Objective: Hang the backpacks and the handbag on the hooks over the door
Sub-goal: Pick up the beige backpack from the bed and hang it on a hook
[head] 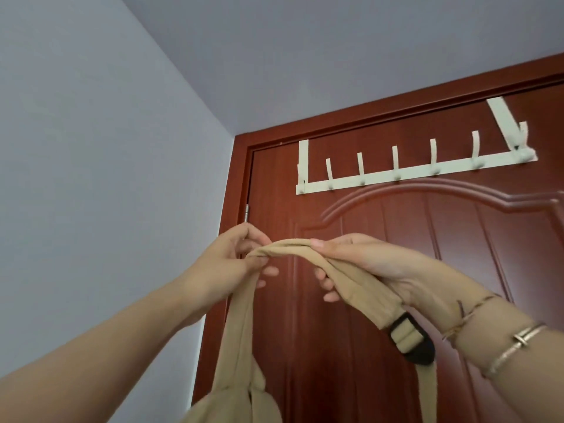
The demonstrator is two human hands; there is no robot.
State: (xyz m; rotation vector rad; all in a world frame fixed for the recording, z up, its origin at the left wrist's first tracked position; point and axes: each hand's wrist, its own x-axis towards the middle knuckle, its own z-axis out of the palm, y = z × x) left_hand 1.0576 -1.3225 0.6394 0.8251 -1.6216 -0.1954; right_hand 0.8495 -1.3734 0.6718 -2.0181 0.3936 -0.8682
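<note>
Both hands, left hand (236, 257) and right hand (363, 264), pinch a beige bag strap (293, 248). It hangs below the white hook rack (406, 172) on the door (396, 270).

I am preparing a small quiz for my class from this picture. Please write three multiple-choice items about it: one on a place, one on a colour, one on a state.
1. Where is the tan strap compared with the hook rack?
A. below it
B. looped over a hook
C. above it

2. What colour is the door?
A. white
B. reddish brown
C. grey

3. What hangs on the hooks?
A. a backpack
B. a handbag
C. nothing

Answers:
1 A: the left hand and right hand hold the strap up in front of the door, lower than the rack.
2 B: the panelled door and its frame are reddish brown, and the rack on it is cream white.
3 C: every visible hook stands bare.
</note>
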